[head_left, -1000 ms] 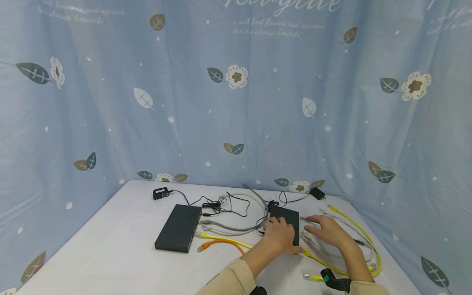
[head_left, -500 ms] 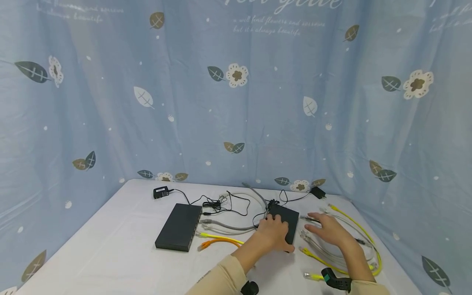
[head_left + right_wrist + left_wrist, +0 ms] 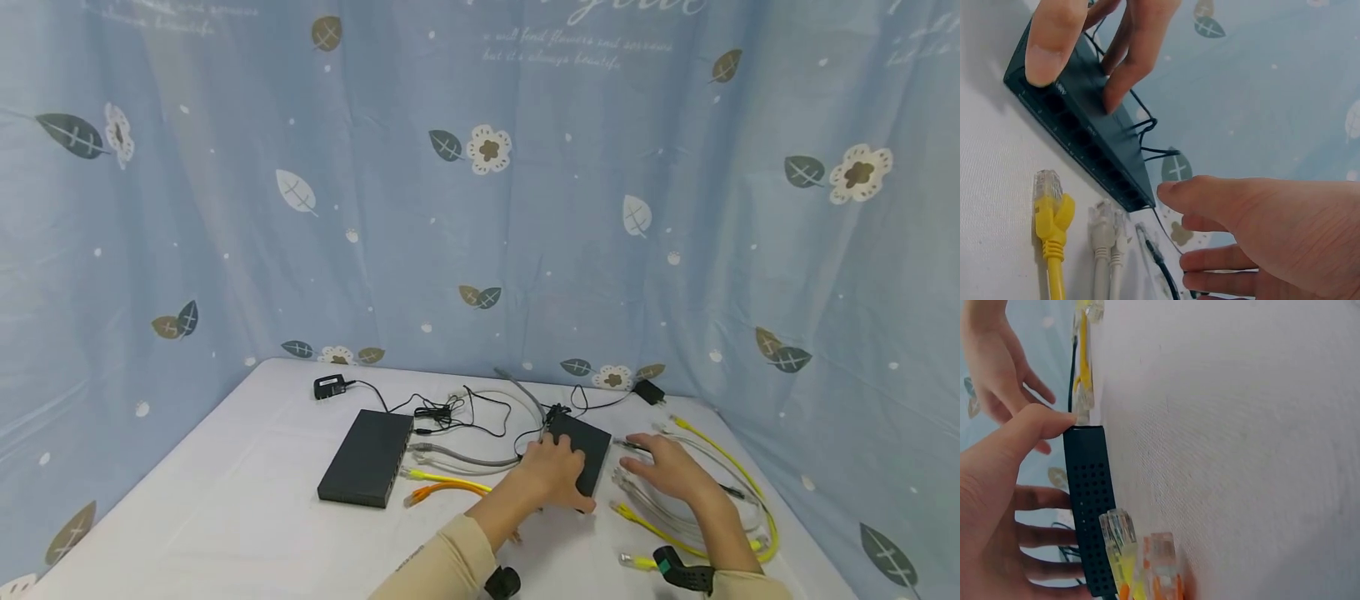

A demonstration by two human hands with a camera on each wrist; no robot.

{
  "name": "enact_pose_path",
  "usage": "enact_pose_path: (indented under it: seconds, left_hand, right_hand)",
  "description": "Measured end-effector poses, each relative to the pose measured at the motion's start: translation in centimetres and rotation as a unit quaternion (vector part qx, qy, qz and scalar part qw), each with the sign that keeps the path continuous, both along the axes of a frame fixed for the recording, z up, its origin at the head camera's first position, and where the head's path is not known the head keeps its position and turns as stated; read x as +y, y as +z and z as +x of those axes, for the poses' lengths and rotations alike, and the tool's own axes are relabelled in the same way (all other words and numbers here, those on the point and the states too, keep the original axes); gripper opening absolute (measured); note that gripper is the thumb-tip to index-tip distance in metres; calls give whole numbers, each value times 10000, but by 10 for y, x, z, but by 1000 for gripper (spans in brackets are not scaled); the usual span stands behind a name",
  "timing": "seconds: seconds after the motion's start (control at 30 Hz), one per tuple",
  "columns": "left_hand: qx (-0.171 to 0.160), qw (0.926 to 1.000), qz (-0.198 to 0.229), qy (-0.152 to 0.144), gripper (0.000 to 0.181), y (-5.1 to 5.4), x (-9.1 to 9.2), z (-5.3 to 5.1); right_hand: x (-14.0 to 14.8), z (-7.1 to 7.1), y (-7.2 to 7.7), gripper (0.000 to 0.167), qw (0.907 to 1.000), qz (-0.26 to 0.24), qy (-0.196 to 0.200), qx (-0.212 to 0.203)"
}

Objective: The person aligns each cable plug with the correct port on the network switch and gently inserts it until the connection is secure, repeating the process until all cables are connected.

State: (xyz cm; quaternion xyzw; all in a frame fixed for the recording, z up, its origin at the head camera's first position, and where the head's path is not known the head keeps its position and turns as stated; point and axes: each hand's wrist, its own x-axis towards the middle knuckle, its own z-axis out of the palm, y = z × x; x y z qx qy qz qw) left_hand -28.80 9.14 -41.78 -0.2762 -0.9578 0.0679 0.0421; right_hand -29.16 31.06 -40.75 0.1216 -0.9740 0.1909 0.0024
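From far off, I am gripping the black box (image 3: 593, 442) under my left hand (image 3: 551, 475), probably stopping it from sliding; my right hand (image 3: 667, 468) is hanging loose, holding nothing, beside the black cable (image 3: 1156, 255)

I have one network switch (image 3: 366, 458) left of the desk's (image 3: 225, 508) middle, a second switch (image 3: 588, 437) right of it, network cables (image 3: 442, 479) between. Behind, one power adapter (image 3: 330, 386) sits toward the far left corner, another adapter (image 3: 648, 392) toward the far right; looped cables (image 3: 759, 543) lie near the right edge.
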Motion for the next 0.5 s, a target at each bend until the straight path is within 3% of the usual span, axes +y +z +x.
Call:
enact_pose_path:
  seconds: [0.5]
  left_hand:
    - [-451, 9986, 165, -207, 71, -3, -13, -9]
  right_hand:
    - [15, -9, -9, 42, 9981, 299, -412, 344]
